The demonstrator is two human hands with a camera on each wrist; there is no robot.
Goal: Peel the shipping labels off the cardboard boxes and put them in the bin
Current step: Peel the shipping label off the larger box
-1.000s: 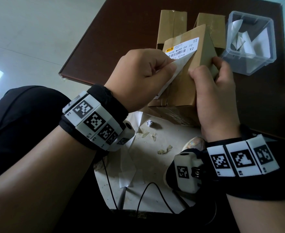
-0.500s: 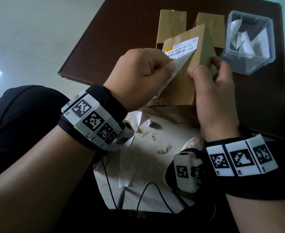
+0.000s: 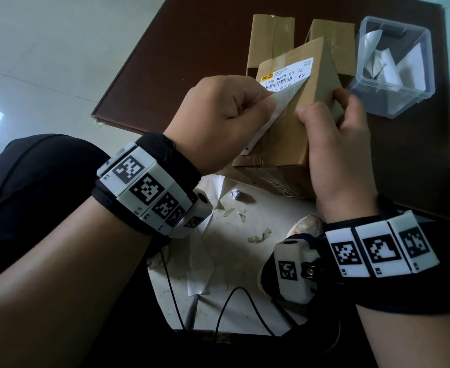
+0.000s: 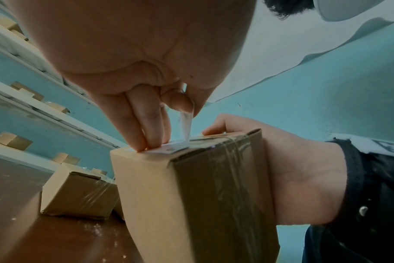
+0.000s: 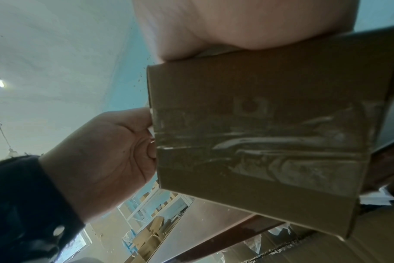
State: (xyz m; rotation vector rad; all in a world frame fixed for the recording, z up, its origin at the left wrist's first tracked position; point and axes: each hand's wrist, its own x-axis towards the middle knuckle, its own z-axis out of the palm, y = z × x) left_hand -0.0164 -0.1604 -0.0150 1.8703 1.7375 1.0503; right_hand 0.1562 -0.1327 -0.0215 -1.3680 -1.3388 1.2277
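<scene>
- Our right hand (image 3: 335, 144) grips the cardboard box (image 3: 285, 134), tilted at the table (image 3: 192, 49) edge.
- Our left hand (image 3: 218, 123) pinches the half-peeled shipping label (image 3: 285, 78).
- Clear bin (image 3: 393, 67) well right.

Both forearms reach forward from the body, each wrist wrapped in a black band carrying white blocks with square black-and-white markers. The left hand (image 3: 226, 120) is curled into a loose fist, knuckles up, thumb and forefinger pinching the lifted flap of a label (image 3: 274, 107), while two straighter fingers (image 4: 146, 124) press their tips down beside it. The right hand (image 3: 335, 144) is cupped around the side of a box (image 3: 285, 144), thumb on the near face, fingers wrapped over the far edge, palm flat against the cardboard. The two hands sit close together, not touching.
</scene>
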